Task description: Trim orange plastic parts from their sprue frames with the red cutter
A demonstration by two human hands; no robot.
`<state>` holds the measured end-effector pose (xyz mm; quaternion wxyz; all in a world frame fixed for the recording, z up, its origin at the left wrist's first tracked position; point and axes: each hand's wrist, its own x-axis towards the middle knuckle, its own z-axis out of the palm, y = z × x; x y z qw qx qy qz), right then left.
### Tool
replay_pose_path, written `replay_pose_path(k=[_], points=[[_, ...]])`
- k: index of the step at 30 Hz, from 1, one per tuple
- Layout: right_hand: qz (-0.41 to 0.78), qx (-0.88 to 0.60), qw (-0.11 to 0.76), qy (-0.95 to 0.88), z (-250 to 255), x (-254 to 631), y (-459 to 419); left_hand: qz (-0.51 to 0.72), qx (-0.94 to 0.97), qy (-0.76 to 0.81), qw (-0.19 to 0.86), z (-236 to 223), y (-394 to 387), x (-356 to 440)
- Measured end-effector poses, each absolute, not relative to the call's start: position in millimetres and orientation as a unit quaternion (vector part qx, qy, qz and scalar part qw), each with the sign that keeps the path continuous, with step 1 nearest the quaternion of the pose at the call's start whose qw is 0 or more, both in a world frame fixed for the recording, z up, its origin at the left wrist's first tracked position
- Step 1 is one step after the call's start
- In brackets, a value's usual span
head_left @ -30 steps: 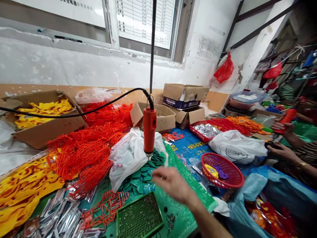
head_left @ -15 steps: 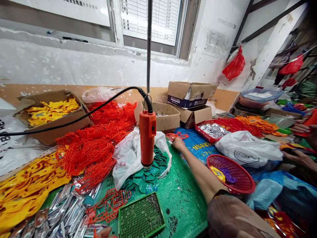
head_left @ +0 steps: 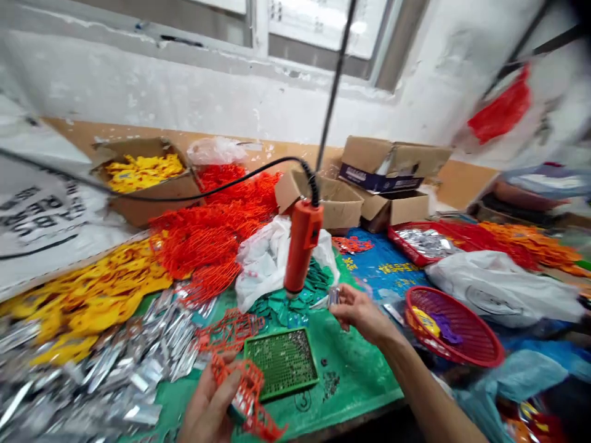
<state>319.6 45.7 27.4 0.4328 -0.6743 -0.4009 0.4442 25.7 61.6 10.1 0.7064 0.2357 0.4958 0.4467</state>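
The left hand (head_left: 213,397), at six o'clock, grips an orange-red plastic lattice piece (head_left: 247,394). Rightward, the right hand (head_left: 362,312) pinches a small shiny silver piece (head_left: 333,296) above green sheeting (head_left: 353,363), its open edge at five o'clock.

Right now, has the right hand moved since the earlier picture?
Yes, the right hand has come back from the small orange-red pile toward the green tray.

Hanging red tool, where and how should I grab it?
Probably around the middle of its barrel, with the right hand coming from the right: the barrel is slim and cylindrical, hangs slightly tilted, while the cable enters at the top.
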Motion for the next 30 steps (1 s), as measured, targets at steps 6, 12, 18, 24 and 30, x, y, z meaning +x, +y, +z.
replay_pose_path(k=[6, 12, 18, 24, 30], points=[[0.653, -0.477, 0.379, -0.45, 29, 215, 24, 0.501, 0.287, 0.417, 0.702, 34, 51, 23], [0.703, -0.431, 0.345, -0.448, 21, 185, 36, 0.528, 0.264, 0.434, 0.681, 31, 45, 5], [0.72, -0.423, 0.357, -0.418, 15, 180, 36, 0.519, 0.263, 0.441, 0.683, 28, 46, 2], [0.714, -0.439, 0.349, -0.419, 22, 181, 38, 0.523, 0.268, 0.44, 0.679, 18, 47, 0], [0.7, -0.426, 0.337, -0.463, 21, 181, 38, 0.523, 0.27, 0.431, 0.684, 10, 45, -5]])
